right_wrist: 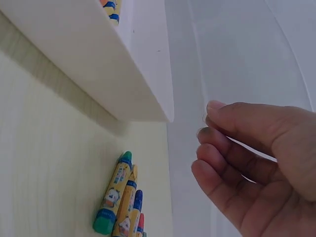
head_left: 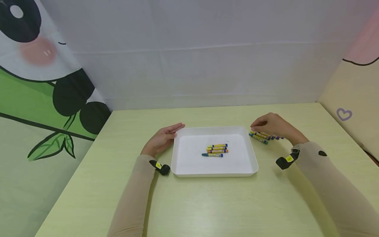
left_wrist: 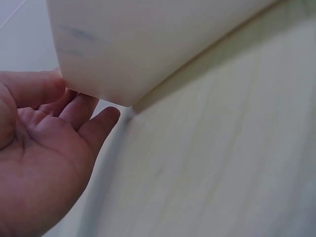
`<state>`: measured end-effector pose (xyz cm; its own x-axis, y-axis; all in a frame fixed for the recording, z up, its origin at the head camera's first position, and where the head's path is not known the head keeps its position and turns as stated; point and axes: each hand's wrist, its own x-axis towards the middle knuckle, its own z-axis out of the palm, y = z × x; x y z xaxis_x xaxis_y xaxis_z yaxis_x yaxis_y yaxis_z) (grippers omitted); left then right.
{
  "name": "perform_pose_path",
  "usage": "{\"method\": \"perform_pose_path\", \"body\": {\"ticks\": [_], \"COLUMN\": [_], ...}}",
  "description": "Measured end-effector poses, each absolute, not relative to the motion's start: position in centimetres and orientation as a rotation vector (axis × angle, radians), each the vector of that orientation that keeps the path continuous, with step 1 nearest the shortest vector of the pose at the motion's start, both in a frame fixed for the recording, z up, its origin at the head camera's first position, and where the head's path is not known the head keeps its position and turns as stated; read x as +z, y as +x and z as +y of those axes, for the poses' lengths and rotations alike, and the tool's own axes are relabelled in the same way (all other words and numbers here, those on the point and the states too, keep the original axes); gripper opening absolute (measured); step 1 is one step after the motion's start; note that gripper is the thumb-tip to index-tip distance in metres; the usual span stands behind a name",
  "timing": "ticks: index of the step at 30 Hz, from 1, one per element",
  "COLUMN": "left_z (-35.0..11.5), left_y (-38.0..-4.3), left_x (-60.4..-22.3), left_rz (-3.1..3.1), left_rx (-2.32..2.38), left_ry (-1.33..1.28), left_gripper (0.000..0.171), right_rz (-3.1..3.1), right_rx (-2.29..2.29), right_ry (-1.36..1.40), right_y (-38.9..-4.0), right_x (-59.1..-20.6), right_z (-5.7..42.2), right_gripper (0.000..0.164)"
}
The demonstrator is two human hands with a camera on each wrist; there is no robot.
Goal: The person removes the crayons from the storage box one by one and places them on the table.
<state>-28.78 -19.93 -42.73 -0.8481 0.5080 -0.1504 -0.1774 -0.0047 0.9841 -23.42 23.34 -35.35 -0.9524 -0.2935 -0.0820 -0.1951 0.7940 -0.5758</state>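
the left hand [head_left: 161, 141] lies at the far left corner of the white tray [head_left: 189, 167], its thumb against the rim and its fingers fairly straight, steadying contact rather than a clench. the right hand [head_left: 274, 125] hangs near the tray's far right corner, thumb and fingertips drawn close together with a gap between them, grasping nothing. just under it, on the desk [head_left: 201, 207] beside the tray's right wall, lies a cluster of crayons, the green-tipped crayon [right_wrist: 113, 195] nearest the tray; the hand hides part of the cluster, so its count is hard to tell. inside the tray are four yellow-wrapped crayons [head_left: 218, 151], three side by side and one with a green tip slightly apart, nearest the person
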Motion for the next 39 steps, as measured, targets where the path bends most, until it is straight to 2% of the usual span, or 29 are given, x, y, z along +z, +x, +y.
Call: {"method": "perform_pose_path", "body": {"ticks": [18, 39], "left_z": [-20.1, -20.1], "left_y": [-28.8, -28.7], "left_x": [-42.8, -42.7], "left_rz": [1.791, 1.793], "left_rx": [1.915, 1.919], "left_ry": [0.345, 0.335], "left_gripper": [0.053, 0.053], "right_rz": [2.691, 2.538], "right_rx": [-0.876, -0.732], "right_ry": [-0.549, -0.796], "right_y": [-25.1, -26.1], "right_x": [-35.0, -36.8], "right_z": [18.7, 14.7], "right_gripper": [0.026, 0.015]}}
